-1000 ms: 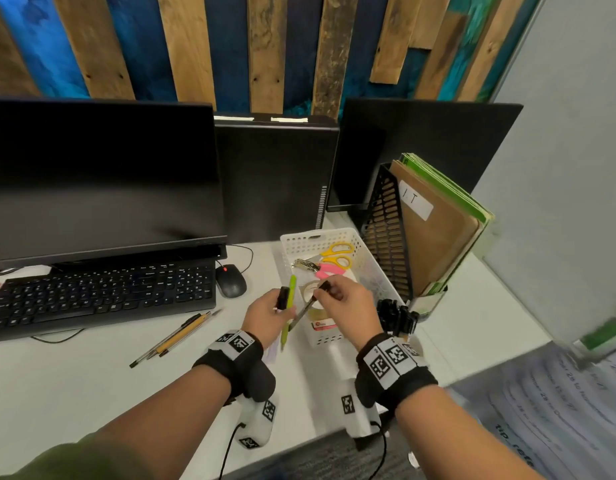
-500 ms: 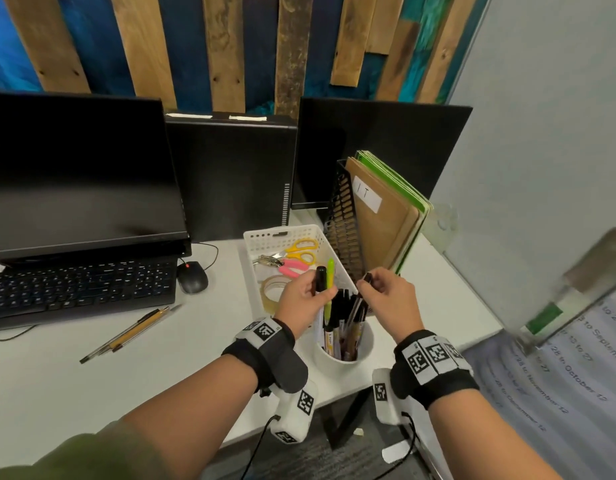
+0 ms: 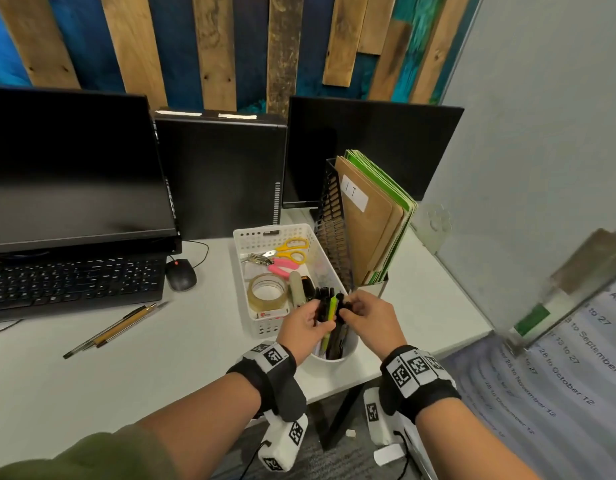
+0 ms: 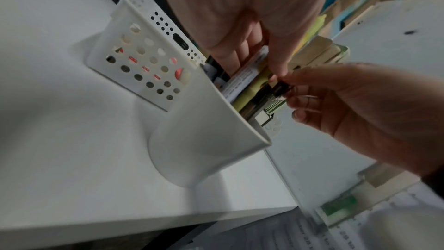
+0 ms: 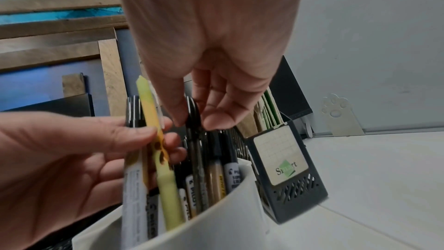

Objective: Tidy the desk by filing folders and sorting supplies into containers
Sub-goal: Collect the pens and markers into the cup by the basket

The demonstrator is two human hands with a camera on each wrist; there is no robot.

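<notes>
While both my hands meet over the white cup [image 3: 329, 356], which stands at the front edge of the desk [image 3: 181, 355], everything else lies off to its sides. Far to the left of the cup sits the keyboard [image 3: 74, 284], with a few pencils [image 3: 119, 327] lying loose on the desk between it and the cup. Just behind the cup on the left is the white basket [image 3: 245, 271], holding tape [image 3: 267, 293] and scissors [image 3: 289, 249]. My left hand [image 3: 304, 327] has its thumb and fingers closed on the yellow highlighter [image 5: 156, 140] and the dark markers beside it, all standing in the cup. My right hand [image 3: 372, 322] pinches the top of a black pen [image 5: 193, 121] between thumb and forefinger; that pen stands in the cup among the other markers [image 5: 216, 168]. Behind the cup to the right, the black file rack [image 3: 334, 233] holds the brown and green folders [image 3: 372, 223] upright.
</notes>
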